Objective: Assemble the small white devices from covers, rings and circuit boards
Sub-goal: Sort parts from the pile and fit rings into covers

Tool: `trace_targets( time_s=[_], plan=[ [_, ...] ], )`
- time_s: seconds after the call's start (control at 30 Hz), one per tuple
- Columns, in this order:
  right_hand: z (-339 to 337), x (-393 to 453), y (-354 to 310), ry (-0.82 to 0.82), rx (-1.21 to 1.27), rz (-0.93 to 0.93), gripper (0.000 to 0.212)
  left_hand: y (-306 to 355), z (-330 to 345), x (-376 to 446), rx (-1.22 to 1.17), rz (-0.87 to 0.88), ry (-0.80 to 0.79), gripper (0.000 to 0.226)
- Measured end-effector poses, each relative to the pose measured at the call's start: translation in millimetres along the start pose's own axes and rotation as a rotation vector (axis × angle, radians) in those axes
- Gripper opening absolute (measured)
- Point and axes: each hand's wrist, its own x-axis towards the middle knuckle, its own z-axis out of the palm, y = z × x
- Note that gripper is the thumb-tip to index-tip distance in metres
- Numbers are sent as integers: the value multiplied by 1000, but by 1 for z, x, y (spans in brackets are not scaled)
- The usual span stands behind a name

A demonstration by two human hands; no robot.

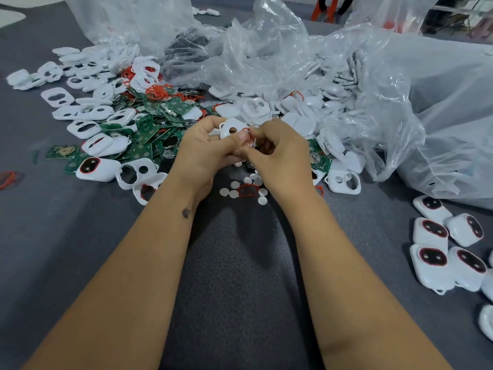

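My left hand [205,148] grips a white cover [231,128] with a round hole, held above the grey table. My right hand [277,153] meets it from the right, its fingertips pinching at the cover's right edge where a bit of red ring shows. Below my hands lie a loose red ring [246,190] and several small white discs [234,185]. Green circuit boards [145,134] are heaped to the left, mixed with white covers [88,128] and red rings [157,92].
Assembled white devices [430,256] with red-rimmed dark windows sit at the right. Large clear plastic bags [373,76] of white parts fill the back and right. Another red ring [6,178] lies at the far left edge of the grey table [240,263].
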Motion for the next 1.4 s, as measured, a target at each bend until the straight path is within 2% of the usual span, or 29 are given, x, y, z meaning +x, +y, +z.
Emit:
trace_targets(
  time_s=[0.2,0.43,0.63,0.8,1.0,1.17,1.33,1.4],
  plan=[
    [2,-4,-5,9,128,7,17,-1,-1,3,-68,21,29,18],
    [-2,2,-6,-5,622,367,15,-4,0,4,-32,33,-15,13],
    [-13,6,-1,-155,908,517,26,-2,0,3,-28,-7,-70,14],
    [-14,4,-3,-162,869,546,21,-2,-1,2,9,-17,-83,11],
    [-10,5,-3,-125,696,482,10,-5,1,2,52,3,-39,12],
    [-4,5,-2,-71,595,474,12,-6,3,2,100,43,-19,15],
    [-8,6,-2,-54,659,478,14,-4,2,1,177,80,-86,33],
    [-9,6,-2,-65,615,435,13,-3,0,1,205,100,-113,37]
  ],
)
